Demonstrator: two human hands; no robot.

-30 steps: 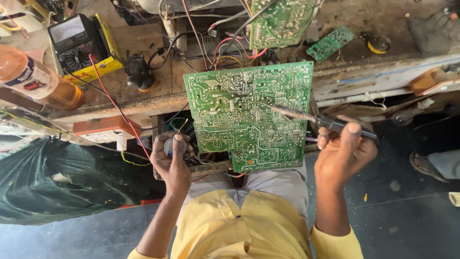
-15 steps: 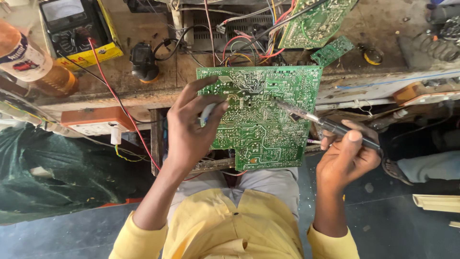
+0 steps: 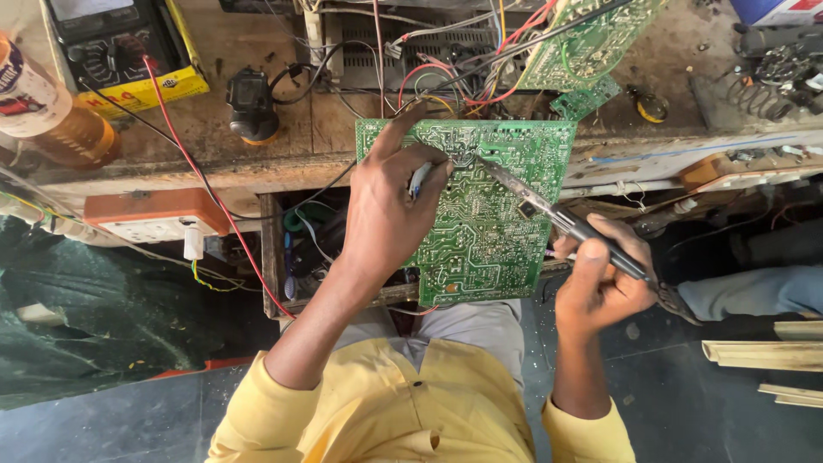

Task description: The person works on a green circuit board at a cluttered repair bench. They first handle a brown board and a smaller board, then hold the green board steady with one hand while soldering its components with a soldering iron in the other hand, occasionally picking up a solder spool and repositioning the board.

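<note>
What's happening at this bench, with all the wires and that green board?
A person in a yellow shirt is working on a large green circuit board propped against the edge of a cluttered wooden workbench. The left hand rests on the board's upper part, pinching a small pale-blue thing between its fingers. The right hand grips a soldering iron, its tip touching the board near the top. A multimeter and another green board lie on the bench.

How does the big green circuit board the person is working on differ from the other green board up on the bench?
The large board leans off the bench edge toward the person's lap, with the left hand and the soldering iron, held in the right hand, touching it. The upper board lies further back on the bench, untouched, partly cut off by the picture's edge, with wires crossing it. Both are green, with pale traces.
</note>
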